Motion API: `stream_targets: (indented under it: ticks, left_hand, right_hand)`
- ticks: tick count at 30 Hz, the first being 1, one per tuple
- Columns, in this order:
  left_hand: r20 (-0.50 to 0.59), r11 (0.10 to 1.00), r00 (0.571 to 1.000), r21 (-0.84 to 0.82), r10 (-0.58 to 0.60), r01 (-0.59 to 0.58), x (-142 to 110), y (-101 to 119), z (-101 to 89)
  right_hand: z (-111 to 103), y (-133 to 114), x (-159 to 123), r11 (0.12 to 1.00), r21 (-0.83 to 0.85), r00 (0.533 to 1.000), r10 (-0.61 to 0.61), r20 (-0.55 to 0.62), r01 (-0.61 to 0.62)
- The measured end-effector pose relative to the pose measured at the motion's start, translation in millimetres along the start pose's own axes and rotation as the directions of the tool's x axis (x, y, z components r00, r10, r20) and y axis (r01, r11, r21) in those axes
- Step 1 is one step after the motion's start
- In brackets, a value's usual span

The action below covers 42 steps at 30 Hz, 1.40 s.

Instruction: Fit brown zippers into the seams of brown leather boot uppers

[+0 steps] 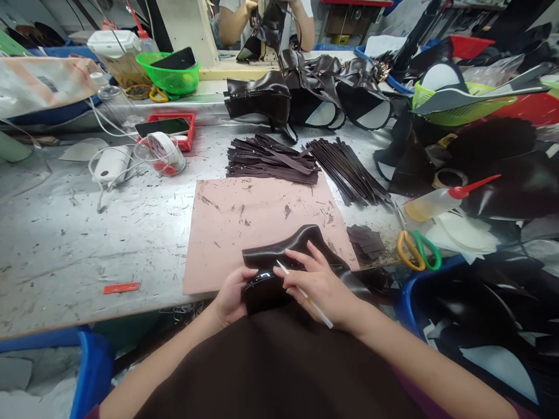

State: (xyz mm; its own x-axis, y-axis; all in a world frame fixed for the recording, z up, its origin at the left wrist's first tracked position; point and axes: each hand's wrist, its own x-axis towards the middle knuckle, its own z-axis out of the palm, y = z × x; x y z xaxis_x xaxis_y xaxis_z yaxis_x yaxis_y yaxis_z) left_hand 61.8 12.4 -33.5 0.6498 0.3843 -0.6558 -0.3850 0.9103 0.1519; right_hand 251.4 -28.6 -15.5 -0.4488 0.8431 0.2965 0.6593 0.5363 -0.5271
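Note:
A glossy black leather boot upper (288, 244) lies across the near edge of a pink board (231, 215), partly folded toward me. My left hand (233, 295) grips its near left edge, thumb on top. Between the thumb and fingers of my right hand (317, 285) is a thin white stick (314, 308), pen-like, its tip pointing up and left over the leather. The other right fingers are spread above the upper. Beyond the board lie a bundle of dark zippers (271, 160) and a bundle of thin black strips (347, 171).
Finished-looking black boot uppers (257, 96) stand at the back. Scissors (413, 250), a glue bottle (437, 203) and small dark pieces (365, 243) lie right. A blue bin (408, 297) stands below. An orange-red strip (121, 288) is left. Another person's hands (251, 4) hold leather opposite.

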Motion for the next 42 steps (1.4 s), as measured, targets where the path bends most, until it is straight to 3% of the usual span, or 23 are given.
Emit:
stream_targets:
  ticks: [4, 9, 13, 17, 21, 24, 27, 29, 31, 34, 37, 42]
  left_hand:
    - [-0.023, 1.0, 1.0, 0.016, -0.001, 0.001, 0, -2, 0.0]
    - [-0.046, 0.999, 0.999, 0.038, 0.028, -0.027, 1, -3, 0.4]
    - [-0.061, 0.998, 0.998, 0.048, 0.033, -0.03, 2, -5, -1.2]
    - [-0.084, 0.997, 0.995, 0.053, 0.055, -0.051, 2, -7, -1.5]
    - [-0.125, 0.993, 0.988, 0.081, 0.094, -0.085, 1, -6, 1.9]
    - [-0.187, 0.911, 0.916, 0.289, 0.356, -0.295, 3, -3, 5.4]
    - [-0.061, 0.703, 0.805, 0.529, 0.59, -0.475, 5, -1, 6.1]
    - [0.039, 0.6, 0.779, 0.614, 0.626, -0.513, 6, -1, 3.6]
    - [0.091, 0.549, 0.771, 0.65, 0.631, -0.526, 6, -1, -0.3]
    - [0.145, 0.529, 0.769, 0.646, 0.623, -0.55, 6, -2, -5.1]
    - [0.156, 0.511, 0.764, 0.658, 0.626, -0.553, 5, -2, -5.2]
    - [0.157, 0.434, 0.772, 0.75, 0.616, -0.499, 4, 0, -2.1]
  right_hand:
    - [0, 2, -2, 0.998, -0.025, 0.993, 0.059, -0.101, -0.061]
    - [2, 1, -1, 1.0, 0.021, 0.999, 0.016, -0.051, -0.015]
    - [5, 2, -1, 0.996, -0.005, 0.987, 0.087, -0.136, -0.088]
    - [9, 5, -3, 1.0, 0.013, 0.996, 0.023, -0.089, -0.022]
    - [6, 13, -8, 0.989, -0.073, 0.976, 0.113, -0.186, -0.128]
    - [4, 18, -7, 0.991, -0.072, 0.973, 0.091, -0.214, -0.108]
    - [4, 19, -3, 0.995, -0.076, 0.983, 0.049, -0.176, -0.063]
    - [2, 22, -4, 0.975, -0.075, 0.944, 0.181, -0.275, -0.209]
    - [-5, 28, -9, 0.9, -0.01, 0.85, 0.407, -0.335, -0.435]
    - [-18, 36, -19, 0.746, 0.078, 0.728, 0.664, -0.169, -0.662]
    - [-26, 38, -23, 0.685, 0.124, 0.688, 0.725, -0.023, -0.718]
    - [-25, 40, -19, 0.645, 0.229, 0.65, 0.757, -0.062, -0.729]
